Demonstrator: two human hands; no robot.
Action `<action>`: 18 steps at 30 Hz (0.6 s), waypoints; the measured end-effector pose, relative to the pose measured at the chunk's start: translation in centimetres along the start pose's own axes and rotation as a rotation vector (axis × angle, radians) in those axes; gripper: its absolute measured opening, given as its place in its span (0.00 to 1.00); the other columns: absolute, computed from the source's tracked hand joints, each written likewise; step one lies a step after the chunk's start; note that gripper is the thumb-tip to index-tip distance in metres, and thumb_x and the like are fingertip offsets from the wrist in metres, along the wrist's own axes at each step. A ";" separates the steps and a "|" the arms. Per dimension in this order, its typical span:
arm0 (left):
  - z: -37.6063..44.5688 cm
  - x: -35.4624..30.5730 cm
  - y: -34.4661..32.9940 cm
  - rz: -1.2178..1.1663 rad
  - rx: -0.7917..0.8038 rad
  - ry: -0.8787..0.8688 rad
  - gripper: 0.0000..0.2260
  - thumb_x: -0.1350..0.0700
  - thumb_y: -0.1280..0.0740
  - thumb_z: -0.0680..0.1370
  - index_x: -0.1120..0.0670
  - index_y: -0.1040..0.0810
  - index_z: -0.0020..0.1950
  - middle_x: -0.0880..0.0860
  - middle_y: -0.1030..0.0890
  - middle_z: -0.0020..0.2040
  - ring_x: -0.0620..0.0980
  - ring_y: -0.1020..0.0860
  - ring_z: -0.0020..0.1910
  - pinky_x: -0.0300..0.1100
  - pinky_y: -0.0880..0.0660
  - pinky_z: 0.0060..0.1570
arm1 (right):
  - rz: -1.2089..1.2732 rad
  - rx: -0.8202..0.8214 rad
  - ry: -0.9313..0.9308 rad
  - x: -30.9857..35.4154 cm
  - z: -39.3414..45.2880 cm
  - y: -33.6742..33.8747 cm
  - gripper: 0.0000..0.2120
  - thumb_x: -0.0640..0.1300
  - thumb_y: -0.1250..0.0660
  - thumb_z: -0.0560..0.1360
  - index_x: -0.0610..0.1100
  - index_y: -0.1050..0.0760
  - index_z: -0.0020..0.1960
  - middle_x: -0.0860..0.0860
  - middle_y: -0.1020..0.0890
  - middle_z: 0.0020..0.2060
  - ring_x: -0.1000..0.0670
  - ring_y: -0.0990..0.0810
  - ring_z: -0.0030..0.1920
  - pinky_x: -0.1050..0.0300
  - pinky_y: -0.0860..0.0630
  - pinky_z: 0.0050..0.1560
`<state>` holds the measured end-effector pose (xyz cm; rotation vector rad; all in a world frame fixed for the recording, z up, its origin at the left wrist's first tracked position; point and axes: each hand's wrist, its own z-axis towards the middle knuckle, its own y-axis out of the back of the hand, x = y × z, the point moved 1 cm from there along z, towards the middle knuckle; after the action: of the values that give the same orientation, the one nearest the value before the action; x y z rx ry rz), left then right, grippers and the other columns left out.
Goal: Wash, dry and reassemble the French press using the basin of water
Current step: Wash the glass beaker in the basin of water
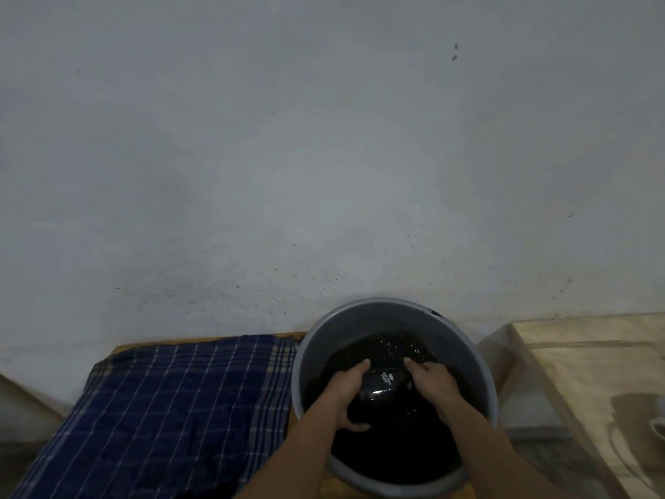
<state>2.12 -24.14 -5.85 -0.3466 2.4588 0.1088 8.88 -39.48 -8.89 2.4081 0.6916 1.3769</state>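
A grey round basin [360, 311] holds dark water at the lower middle of the head view. Low in the water sits the French press body [385, 385], a dark cylinder with a small pale logo, partly under the surface. My left hand [347, 388] grips its left side with fingers curled round it. My right hand [430, 381] grips its right side. Both forearms reach in from the bottom edge. Other parts of the press are not visible.
A blue checked cloth [172, 408] lies spread to the left of the basin. A pale wooden board [590, 372] lies to the right, with a white object at the right frame edge. A bare grey wall [324, 156] stands right behind the basin.
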 end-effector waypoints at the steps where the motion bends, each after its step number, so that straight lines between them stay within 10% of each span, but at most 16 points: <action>1: 0.4 0.0 0.0 0.042 0.023 -0.029 0.30 0.42 0.29 0.72 0.50 0.35 0.69 0.57 0.29 0.66 0.61 0.29 0.63 0.59 0.26 0.53 | -0.029 -0.031 0.003 -0.1 0.0 0.0 0.19 0.53 0.41 0.80 0.38 0.20 0.49 0.43 0.19 0.44 0.44 0.22 0.45 0.56 0.28 0.50; 6: 1.2 0.3 -0.5 0.105 -0.025 -0.232 0.30 0.50 0.25 0.71 0.49 0.35 0.68 0.54 0.26 0.64 0.55 0.26 0.59 0.52 0.24 0.53 | 0.091 -0.079 -0.024 0.1 -0.1 0.2 0.18 0.49 0.42 0.81 0.38 0.24 0.42 0.43 0.22 0.36 0.45 0.23 0.37 0.52 0.26 0.45; 11: 1.1 0.3 0.3 -0.028 -0.114 -0.038 0.33 0.34 0.33 0.71 0.54 0.33 0.67 0.58 0.25 0.60 0.57 0.22 0.49 0.45 0.22 0.40 | 0.133 0.031 0.093 0.4 -0.2 0.3 0.16 0.55 0.34 0.76 0.42 0.21 0.48 0.47 0.18 0.46 0.45 0.20 0.49 0.53 0.26 0.52; 18: 1.9 0.2 -0.1 0.056 0.002 -0.136 0.42 0.42 0.27 0.69 0.50 0.43 0.77 0.57 0.27 0.67 0.58 0.25 0.61 0.54 0.27 0.64 | 0.212 -0.019 -0.007 0.3 -0.1 0.0 0.17 0.48 0.40 0.80 0.37 0.23 0.42 0.43 0.21 0.37 0.44 0.22 0.40 0.53 0.26 0.45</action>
<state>3.12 -24.00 -7.43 -0.2614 2.3342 0.1492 8.96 -39.31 -8.63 2.5295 0.4298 1.4451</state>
